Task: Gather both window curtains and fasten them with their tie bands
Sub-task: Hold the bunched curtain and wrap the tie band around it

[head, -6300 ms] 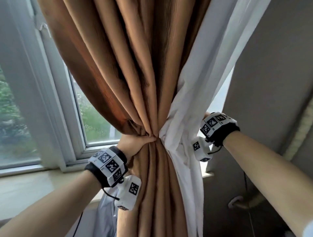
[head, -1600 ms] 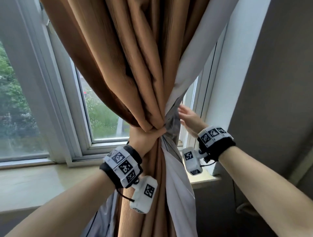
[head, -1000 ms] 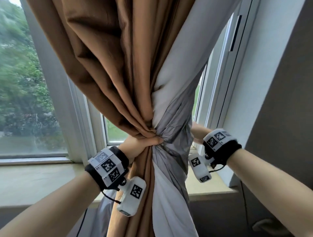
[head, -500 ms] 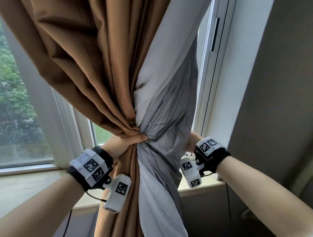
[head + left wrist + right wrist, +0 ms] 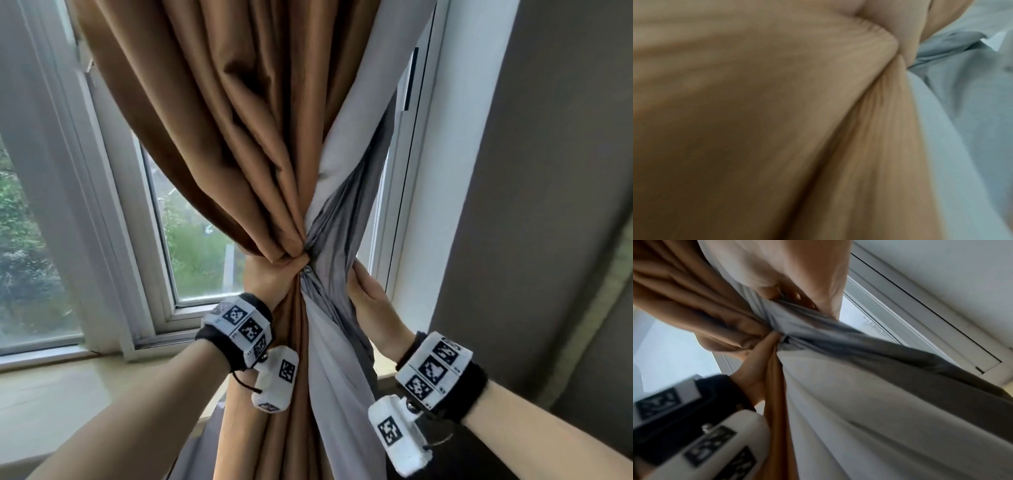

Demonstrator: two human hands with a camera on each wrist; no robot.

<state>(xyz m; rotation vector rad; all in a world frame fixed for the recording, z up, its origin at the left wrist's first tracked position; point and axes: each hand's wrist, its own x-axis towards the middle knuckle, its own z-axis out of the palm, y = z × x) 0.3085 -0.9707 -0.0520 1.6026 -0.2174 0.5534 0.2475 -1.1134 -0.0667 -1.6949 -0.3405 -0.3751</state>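
Observation:
The brown curtain (image 5: 219, 137) is gathered into a tight bunch, and my left hand (image 5: 275, 274) grips it at the neck of the gather. Its pale grey lining (image 5: 342, 377) hangs on the right, with a darker grey fold (image 5: 346, 219) twisting up from the gather. My right hand (image 5: 364, 294) holds that dark fold from the right, its fingers curled behind the cloth. The right wrist view shows my left hand (image 5: 756, 360) on the bunch and my right fingers (image 5: 795, 295) on the grey fold (image 5: 859, 340). In the left wrist view only brown cloth (image 5: 756, 113) and lining (image 5: 962, 105) show. No tie band is identifiable.
A white window frame (image 5: 421, 164) runs close behind the curtain on the right, beside a grey wall (image 5: 548, 205). A pale sill (image 5: 51, 390) lies below the window pane (image 5: 202, 246), through which greenery shows.
My right hand has come out from behind the curtain and now holds the dark grey fold beside the gather. My left hand keeps its grip on the bunch.

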